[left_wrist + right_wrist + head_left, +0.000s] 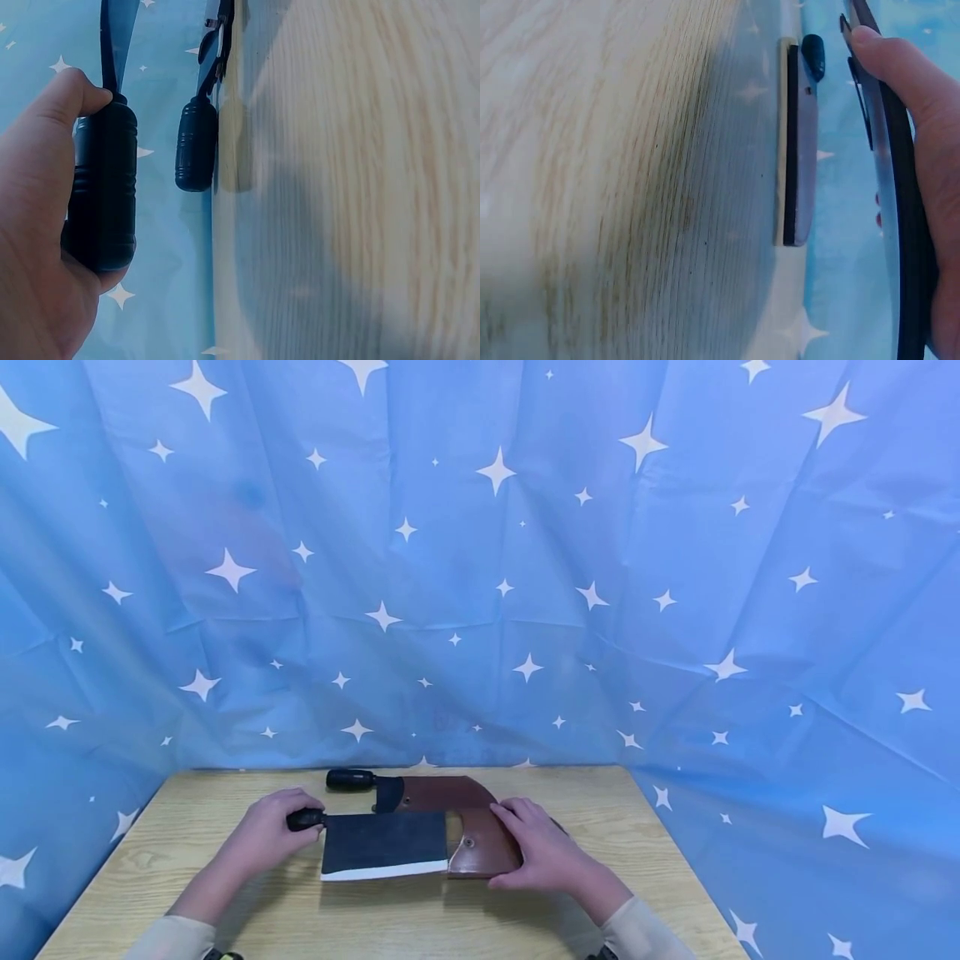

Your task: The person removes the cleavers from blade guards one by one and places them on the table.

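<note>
My left hand grips the black ridged handle of a cleaver, thumb along the handle's upper end in the left wrist view. Its dark blade with a bright cutting edge points right and is bare. My right hand holds a brown leather sheath by its right side, the thumb pressed on it in the right wrist view. The blade's far end overlaps the sheath's left opening in the head view. Both things are raised above the table, casting shadows on it.
Behind them on the wooden table lies a second cleaver in a brown sheath, its black handle pointing left. A blue curtain with white stars hangs around the table's back and sides.
</note>
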The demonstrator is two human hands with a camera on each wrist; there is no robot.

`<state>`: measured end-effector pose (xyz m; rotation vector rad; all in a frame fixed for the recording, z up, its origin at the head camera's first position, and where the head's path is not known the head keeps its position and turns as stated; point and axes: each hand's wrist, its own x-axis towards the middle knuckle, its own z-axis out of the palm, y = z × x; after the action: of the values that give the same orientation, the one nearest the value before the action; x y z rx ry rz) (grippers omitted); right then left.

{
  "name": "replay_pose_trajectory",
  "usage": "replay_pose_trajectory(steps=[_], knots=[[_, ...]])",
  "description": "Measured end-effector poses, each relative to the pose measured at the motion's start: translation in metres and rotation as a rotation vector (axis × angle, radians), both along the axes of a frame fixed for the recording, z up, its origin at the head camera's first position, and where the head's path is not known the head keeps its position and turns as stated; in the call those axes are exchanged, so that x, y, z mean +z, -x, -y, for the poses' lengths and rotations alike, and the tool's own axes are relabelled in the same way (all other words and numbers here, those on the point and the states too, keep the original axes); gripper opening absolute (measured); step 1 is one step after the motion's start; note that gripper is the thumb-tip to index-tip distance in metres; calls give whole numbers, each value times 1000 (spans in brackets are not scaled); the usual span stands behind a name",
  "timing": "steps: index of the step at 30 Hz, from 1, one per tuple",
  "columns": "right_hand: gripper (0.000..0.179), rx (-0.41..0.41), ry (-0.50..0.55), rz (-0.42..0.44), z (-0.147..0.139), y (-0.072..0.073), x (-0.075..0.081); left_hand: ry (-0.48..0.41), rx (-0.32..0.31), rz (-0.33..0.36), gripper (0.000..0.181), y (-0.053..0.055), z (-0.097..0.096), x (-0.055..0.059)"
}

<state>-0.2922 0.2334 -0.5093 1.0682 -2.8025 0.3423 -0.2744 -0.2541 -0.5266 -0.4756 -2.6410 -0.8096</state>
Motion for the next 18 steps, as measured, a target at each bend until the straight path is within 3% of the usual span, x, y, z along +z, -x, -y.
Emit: replay_pose_trajectory(steps=[9, 18], knots=[[120, 8, -14, -38, -11, 2, -6, 26, 7, -21, 26, -2, 8, -4], [116, -1, 4, 13, -17, 0, -7, 29, -4, -8, 25, -3, 15, -10]])
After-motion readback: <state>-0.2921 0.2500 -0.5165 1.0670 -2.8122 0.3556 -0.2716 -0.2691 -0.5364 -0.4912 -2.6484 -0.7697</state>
